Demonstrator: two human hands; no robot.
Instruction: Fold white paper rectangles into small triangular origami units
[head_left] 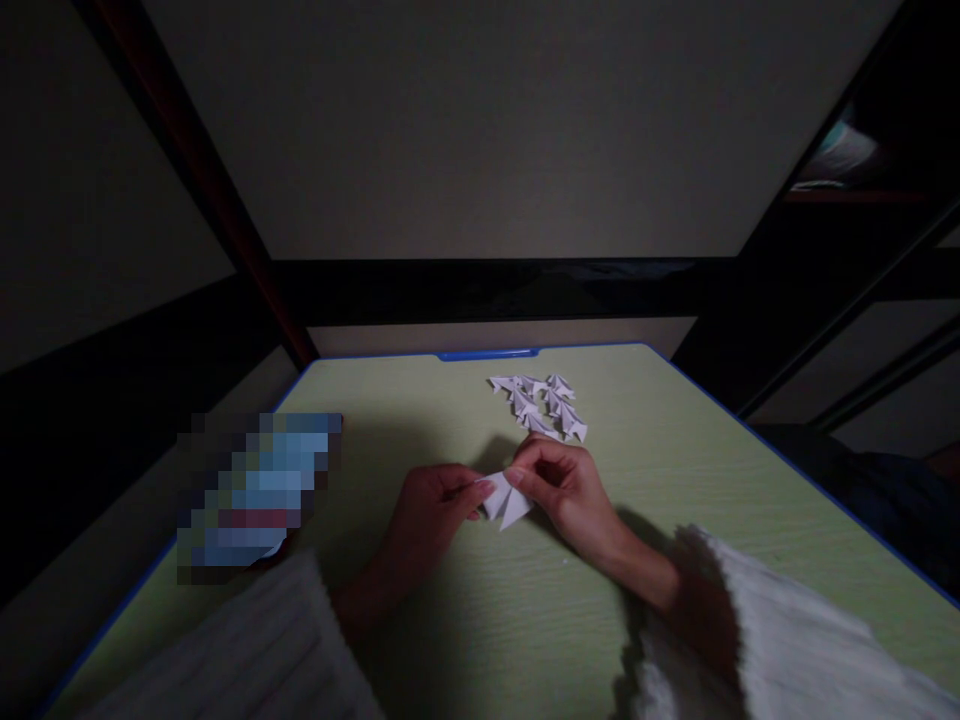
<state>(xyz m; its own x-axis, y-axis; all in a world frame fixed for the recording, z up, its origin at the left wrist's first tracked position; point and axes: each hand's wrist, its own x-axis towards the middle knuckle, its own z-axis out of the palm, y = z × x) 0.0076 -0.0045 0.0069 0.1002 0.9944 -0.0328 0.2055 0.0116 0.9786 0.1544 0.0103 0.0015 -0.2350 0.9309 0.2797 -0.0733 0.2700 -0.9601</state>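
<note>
Between my two hands is a small piece of folded white paper (514, 507), with creased flaps that come to a point toward me. My left hand (435, 505) pinches its left edge between thumb and fingers. From the right, my right hand (564, 488) grips the upper right part, its thumb pressed on the front. Just beyond my hands, several small folded white paper pieces (524, 402) lie grouped on the pale green table (405, 400). Parts of the held paper are hidden behind my fingers.
On the table's left side lies an object blurred out by large pixels (262, 490). The table has a blue edge with a blue handle strip (489, 354) at the back. Behind it stands a panelled wall (487, 140); a dark shelf (855, 195) is at the right.
</note>
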